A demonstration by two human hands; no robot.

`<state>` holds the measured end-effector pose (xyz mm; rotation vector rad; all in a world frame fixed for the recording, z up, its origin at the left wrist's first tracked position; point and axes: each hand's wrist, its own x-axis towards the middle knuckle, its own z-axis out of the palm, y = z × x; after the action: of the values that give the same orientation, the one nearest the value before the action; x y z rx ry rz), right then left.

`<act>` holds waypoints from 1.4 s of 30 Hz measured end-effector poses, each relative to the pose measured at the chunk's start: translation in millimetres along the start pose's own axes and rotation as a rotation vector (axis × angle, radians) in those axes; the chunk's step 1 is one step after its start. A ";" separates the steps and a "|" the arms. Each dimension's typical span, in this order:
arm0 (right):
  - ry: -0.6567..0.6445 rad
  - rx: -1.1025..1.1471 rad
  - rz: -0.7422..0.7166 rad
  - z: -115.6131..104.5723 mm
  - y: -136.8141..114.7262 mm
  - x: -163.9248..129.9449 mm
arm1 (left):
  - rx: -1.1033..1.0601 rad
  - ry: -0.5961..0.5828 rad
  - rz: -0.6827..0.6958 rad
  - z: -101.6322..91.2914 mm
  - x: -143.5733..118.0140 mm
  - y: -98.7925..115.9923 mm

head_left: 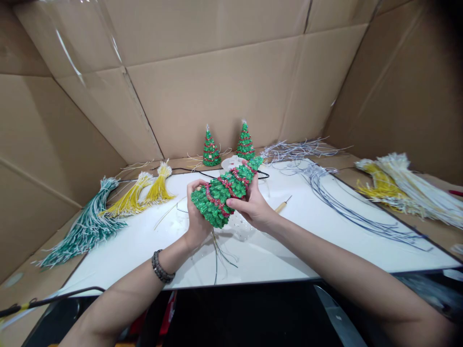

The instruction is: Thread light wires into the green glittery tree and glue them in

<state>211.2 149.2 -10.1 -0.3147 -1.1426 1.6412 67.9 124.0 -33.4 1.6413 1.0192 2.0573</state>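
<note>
Hands, left [197, 219] and right [253, 207], at frame centre, fingers apparently clasped around a tilted green beaded tree [224, 190] above the white tabletop [325, 241].

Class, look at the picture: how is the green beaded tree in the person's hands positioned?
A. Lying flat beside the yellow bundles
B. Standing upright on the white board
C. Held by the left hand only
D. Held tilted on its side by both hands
D: the left hand and right hand both grip the tree above the white board, its tip pointing up and to the right.
</note>
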 end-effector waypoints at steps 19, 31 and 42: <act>0.103 0.039 0.115 7.4 -3.3 -2.3 | 0.006 0.056 -0.073 4.8 -1.3 -1.1; 0.139 0.035 0.117 6.7 2.2 -0.7 | -0.027 0.057 -0.117 4.5 -1.5 -2.2; 0.046 0.125 0.107 4.8 -5.0 -1.5 | -0.044 -0.039 -0.130 -5.6 4.7 -15.5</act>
<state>211.5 145.2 -4.2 -0.3357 -0.9989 1.7817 58.5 135.8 -41.3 1.5444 1.0318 1.9426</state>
